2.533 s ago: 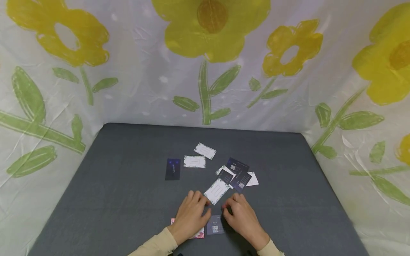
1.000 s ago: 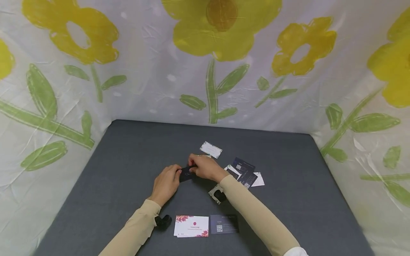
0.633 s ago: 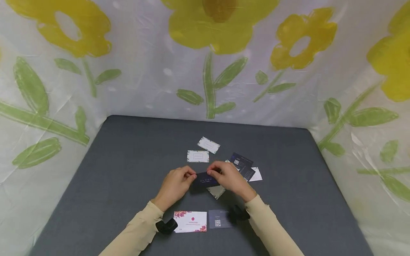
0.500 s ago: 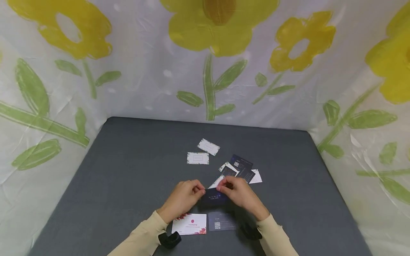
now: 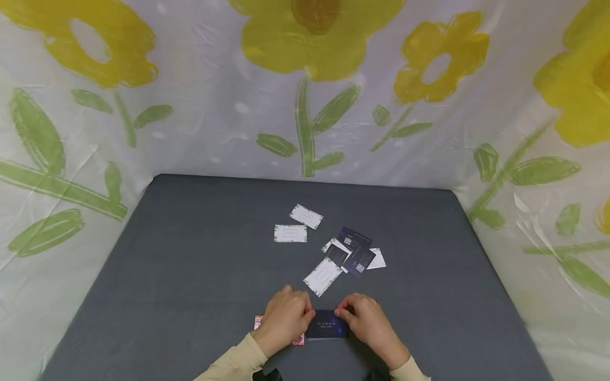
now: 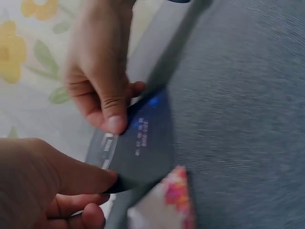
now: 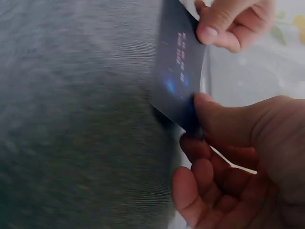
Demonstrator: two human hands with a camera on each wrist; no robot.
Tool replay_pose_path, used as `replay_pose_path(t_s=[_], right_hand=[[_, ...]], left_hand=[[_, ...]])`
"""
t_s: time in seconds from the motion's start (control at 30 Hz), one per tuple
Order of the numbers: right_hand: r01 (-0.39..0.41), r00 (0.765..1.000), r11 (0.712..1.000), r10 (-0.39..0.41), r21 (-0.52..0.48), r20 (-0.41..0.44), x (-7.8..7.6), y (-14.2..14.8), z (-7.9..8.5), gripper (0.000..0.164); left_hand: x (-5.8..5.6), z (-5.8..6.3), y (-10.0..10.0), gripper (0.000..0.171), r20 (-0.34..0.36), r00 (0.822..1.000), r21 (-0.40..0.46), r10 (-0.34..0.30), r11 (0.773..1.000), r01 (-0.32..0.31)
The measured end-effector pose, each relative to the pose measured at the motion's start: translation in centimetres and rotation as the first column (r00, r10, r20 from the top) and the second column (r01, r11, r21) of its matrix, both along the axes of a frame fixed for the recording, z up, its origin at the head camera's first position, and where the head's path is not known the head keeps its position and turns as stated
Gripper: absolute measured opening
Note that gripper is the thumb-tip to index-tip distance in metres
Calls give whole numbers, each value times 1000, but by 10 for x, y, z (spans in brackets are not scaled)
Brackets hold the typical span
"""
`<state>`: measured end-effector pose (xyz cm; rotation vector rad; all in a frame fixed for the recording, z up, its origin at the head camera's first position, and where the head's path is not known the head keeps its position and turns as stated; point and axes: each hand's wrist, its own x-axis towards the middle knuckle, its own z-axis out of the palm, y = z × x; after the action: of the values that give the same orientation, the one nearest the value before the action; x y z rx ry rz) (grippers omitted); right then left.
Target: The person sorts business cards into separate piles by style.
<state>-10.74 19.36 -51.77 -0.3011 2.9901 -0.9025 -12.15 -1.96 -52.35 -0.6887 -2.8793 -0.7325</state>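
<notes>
Both hands pinch a dark navy business card [image 5: 326,324] with light print and blue glowing spots, close over another navy card on the table. My left hand [image 5: 286,320] grips its left end between thumb and fingers; in the left wrist view that thumb lies on the card's face. At the opposite end, my right hand [image 5: 370,325] pinches the corner, seen close in the right wrist view, where the card [image 7: 176,71] bows slightly. Under the left hand, a white card with pink flowers [image 5: 298,339] shows only at its edges.
A loose pile of navy cards [image 5: 359,261] and white cards lies beyond the right hand. One leafy-bordered white card [image 5: 322,276] lies at its near side; two more white cards [image 5: 290,233] [image 5: 306,216] lie farther back. Flower-printed curtains [image 5: 205,106] surround the dark table [image 5: 200,254].
Both hands reached out, picked up the navy card from the far left of the table, turned it sideways and brought it back over the other navy card near the front.
</notes>
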Motion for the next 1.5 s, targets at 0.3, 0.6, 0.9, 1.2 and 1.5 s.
replay_pose_path(t_s=[0.3,0.6,0.9,1.2,1.5], right_hand=[[12,978,991,17,137,-208,8,-6,-13,20],[-231,973,959,226,163,47,15,2,7,50],[-379,925,899,366,218,99,10,8,16,53],[-385,923,902,376,193,83,9,19,17,49],[-261,965,953,262,156,13,-28,37,28,38]], left_hand=[[8,-17,6,26,-185,983,-118,-7,993,-16],[25,-5,4,59,-209,973,-286,-99,958,36],[27,2,7,51,-227,945,-447,-234,888,112],[23,6,17,45,-259,923,-484,-283,866,130],[22,6,17,49,-217,945,-484,-244,868,114]])
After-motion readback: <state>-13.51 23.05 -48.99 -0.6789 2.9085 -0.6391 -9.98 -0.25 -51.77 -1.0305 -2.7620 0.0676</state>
